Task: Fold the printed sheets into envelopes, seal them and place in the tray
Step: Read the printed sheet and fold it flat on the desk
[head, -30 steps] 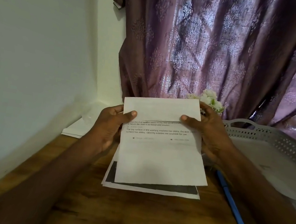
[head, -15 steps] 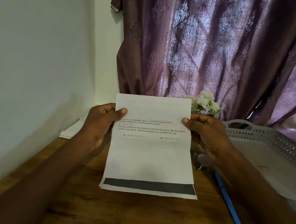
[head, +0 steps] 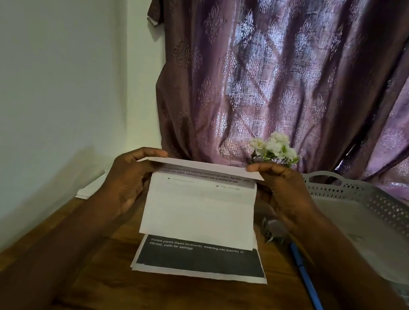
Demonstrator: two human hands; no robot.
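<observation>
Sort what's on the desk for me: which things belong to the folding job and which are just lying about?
For the job:
- folded sheet, held at its top edge by the left hand and right hand
- printed sheets lying flat under it
- tray, at the right

Lying about:
- blue pen
- white flowers
- curtain

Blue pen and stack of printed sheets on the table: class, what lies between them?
In the head view, only bare wooden table lies between the blue pen and the stack of printed sheets; nothing else sits there.
</observation>
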